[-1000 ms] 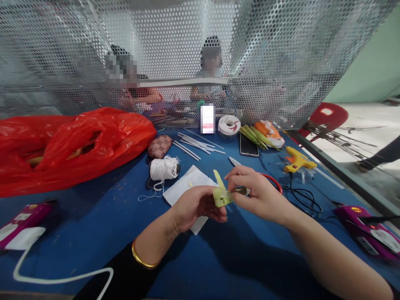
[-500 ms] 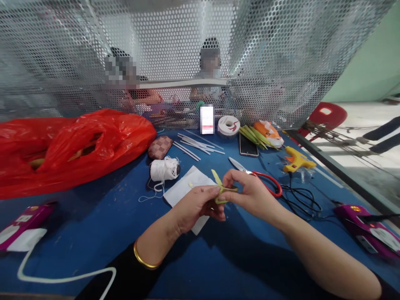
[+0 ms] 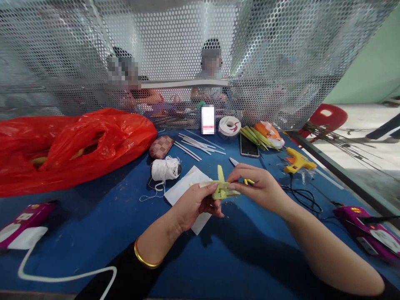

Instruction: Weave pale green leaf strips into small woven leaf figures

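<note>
Both my hands meet over the blue table (image 3: 93, 233), working a small folded piece of yellow-green leaf strips (image 3: 221, 188). My left hand (image 3: 195, 204) is closed, pinching the piece from the left and below. My right hand (image 3: 261, 187) is closed too, pinching a strip end on the right side of the piece. One strip stands up from the fold and another sticks out to the left. A white sheet of paper (image 3: 184, 188) lies on the table under my left hand. A gold bangle (image 3: 145, 259) circles my left wrist.
A red plastic bag (image 3: 71, 143) fills the left. White string ball (image 3: 164, 168), checked pouch (image 3: 160, 146), white sticks (image 3: 195, 146), tape roll (image 3: 229, 125), phone (image 3: 249, 146), leaf strips (image 3: 254, 135), yellow glue gun (image 3: 296, 161), black cord (image 3: 303, 198), purple devices (image 3: 368, 231). Two people sit behind the perforated screen (image 3: 281, 62).
My hands have turned and refolded the leaf piece; strips now stick up and to the left. My right hand now covers most of the red-handled scissors seen half a second ago.
</note>
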Demonstrator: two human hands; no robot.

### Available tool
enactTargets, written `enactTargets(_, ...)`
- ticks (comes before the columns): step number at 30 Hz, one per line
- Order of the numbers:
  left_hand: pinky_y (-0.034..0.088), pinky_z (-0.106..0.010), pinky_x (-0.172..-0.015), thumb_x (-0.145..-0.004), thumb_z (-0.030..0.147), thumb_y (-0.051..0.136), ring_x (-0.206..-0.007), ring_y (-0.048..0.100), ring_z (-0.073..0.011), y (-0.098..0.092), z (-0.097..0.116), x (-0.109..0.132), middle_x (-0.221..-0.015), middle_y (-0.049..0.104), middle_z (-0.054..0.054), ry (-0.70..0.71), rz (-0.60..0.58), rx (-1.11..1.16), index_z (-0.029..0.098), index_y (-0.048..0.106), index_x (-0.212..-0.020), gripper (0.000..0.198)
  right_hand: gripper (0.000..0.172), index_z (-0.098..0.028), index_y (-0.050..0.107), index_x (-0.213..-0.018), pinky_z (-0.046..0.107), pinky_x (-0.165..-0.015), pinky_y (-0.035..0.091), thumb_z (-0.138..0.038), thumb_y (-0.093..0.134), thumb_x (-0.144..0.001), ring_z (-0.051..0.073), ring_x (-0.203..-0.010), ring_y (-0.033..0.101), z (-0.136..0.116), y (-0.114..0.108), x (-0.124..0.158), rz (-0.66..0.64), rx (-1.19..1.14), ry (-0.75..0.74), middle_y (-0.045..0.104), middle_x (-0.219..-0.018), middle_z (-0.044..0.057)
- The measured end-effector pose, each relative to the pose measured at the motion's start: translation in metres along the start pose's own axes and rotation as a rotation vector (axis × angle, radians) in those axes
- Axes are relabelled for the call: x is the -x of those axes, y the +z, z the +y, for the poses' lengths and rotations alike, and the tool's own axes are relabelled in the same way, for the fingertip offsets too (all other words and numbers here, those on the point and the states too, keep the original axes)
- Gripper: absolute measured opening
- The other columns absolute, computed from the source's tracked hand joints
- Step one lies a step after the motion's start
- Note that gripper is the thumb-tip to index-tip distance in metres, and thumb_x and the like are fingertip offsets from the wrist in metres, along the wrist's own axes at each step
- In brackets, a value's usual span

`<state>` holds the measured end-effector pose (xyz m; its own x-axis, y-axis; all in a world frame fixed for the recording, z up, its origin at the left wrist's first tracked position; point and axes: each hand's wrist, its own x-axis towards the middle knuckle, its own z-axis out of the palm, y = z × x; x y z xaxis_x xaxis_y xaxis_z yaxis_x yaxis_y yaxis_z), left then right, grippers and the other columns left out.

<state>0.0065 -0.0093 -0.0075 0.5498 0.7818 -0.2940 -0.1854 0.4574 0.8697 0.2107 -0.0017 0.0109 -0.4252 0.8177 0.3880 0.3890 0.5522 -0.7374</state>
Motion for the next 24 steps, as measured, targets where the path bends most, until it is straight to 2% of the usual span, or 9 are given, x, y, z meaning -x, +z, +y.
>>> enactTargets(3, 0.055, -0.029, -0.060, -0.079, 0.050, 0.068, -0.054, 0.056, -0.0124, 0.001, -0.001, 0.000, -0.060, 0.056, 0.000, 0.003, 0.006, 0.000, 0.014, 0.063, -0.078, 0.037, 0.014, -0.022, 0.068, -0.084, 0.029, -0.065, 0.045, -0.027, 0.059, -0.092, 0.015, -0.069, 0.057, -0.002, 0.009, 0.002, 0.041, 0.193, -0.091, 0.062, -0.075, 0.002)
enactTargets(7, 0.056, -0.030, -0.060, -0.075, 0.052, 0.072, -0.054, 0.055, -0.0121, 0.002, -0.003, 0.000, -0.060, 0.056, 0.000, 0.002, 0.033, 0.020, 0.014, 0.063, -0.075, 0.040, 0.024, -0.020, 0.068, -0.078, 0.032, -0.064, 0.039, -0.021, 0.051, -0.096, 0.016, -0.065, 0.054, -0.005, 0.019, 0.007, 0.141, 0.630, -0.284, 0.061, -0.070, 0.004)
enactTargets(10, 0.056, -0.031, -0.059, -0.072, 0.052, 0.074, -0.054, 0.053, -0.0117, 0.002, -0.004, -0.001, -0.059, 0.055, 0.000, -0.011, 0.048, 0.044, 0.013, 0.062, -0.073, 0.040, 0.028, -0.020, 0.070, -0.082, 0.034, -0.067, 0.039, -0.019, 0.047, -0.097, 0.017, -0.065, 0.053, -0.007, 0.021, 0.011, 0.119, 0.791, -0.372, 0.063, -0.071, 0.005)
enactTargets(13, 0.057, -0.031, -0.060, -0.072, 0.050, 0.075, -0.053, 0.054, -0.0117, 0.001, -0.004, -0.003, -0.058, 0.055, 0.001, -0.029, 0.055, 0.063, 0.013, 0.063, -0.075, 0.039, 0.024, -0.020, 0.071, -0.091, 0.032, -0.070, 0.044, -0.020, 0.048, -0.098, 0.017, -0.072, 0.059, -0.006, 0.017, 0.009, 0.068, 0.589, -0.359, 0.066, -0.080, 0.006)
enactTargets(16, 0.057, -0.031, -0.060, -0.073, 0.049, 0.073, -0.052, 0.055, -0.0119, -0.001, -0.003, -0.004, -0.058, 0.055, 0.001, -0.021, 0.052, 0.074, 0.012, 0.064, -0.077, 0.038, 0.018, -0.019, 0.070, -0.096, 0.029, -0.072, 0.049, -0.022, 0.052, -0.096, 0.017, -0.081, 0.063, -0.002, 0.010, 0.005, 0.067, 0.222, -0.161, 0.067, -0.091, 0.007)
enactTargets(20, 0.057, -0.030, -0.061, -0.075, 0.049, 0.071, -0.053, 0.055, -0.0118, -0.002, -0.002, -0.003, -0.058, 0.054, 0.001, -0.010, 0.036, 0.058, 0.013, 0.064, -0.075, 0.037, 0.009, -0.020, 0.070, -0.083, 0.026, -0.066, 0.048, -0.022, 0.062, -0.087, 0.015, -0.071, 0.062, -0.001, 0.007, 0.002, 0.066, -0.024, 0.147, 0.068, -0.078, 0.002)
enactTargets(22, 0.057, -0.030, -0.061, -0.076, 0.051, 0.071, -0.054, 0.055, -0.0115, -0.002, -0.002, -0.002, -0.058, 0.054, 0.001, -0.008, 0.021, 0.034, 0.013, 0.063, -0.074, 0.038, 0.007, -0.020, 0.069, -0.076, 0.025, -0.061, 0.046, -0.022, 0.067, -0.082, 0.014, -0.066, 0.060, -0.002, 0.010, 0.002, 0.081, -0.089, 0.216, 0.067, -0.072, 0.000)
enactTargets(24, 0.057, -0.030, -0.061, -0.076, 0.053, 0.070, -0.054, 0.055, -0.0114, -0.001, -0.002, -0.001, -0.058, 0.054, 0.001, -0.011, 0.000, 0.002, 0.013, 0.062, -0.074, 0.041, 0.007, -0.020, 0.069, -0.071, 0.025, -0.061, 0.045, -0.021, 0.070, -0.078, 0.013, -0.065, 0.059, -0.005, 0.014, 0.003, 0.112, -0.112, 0.208, 0.066, -0.070, -0.001)
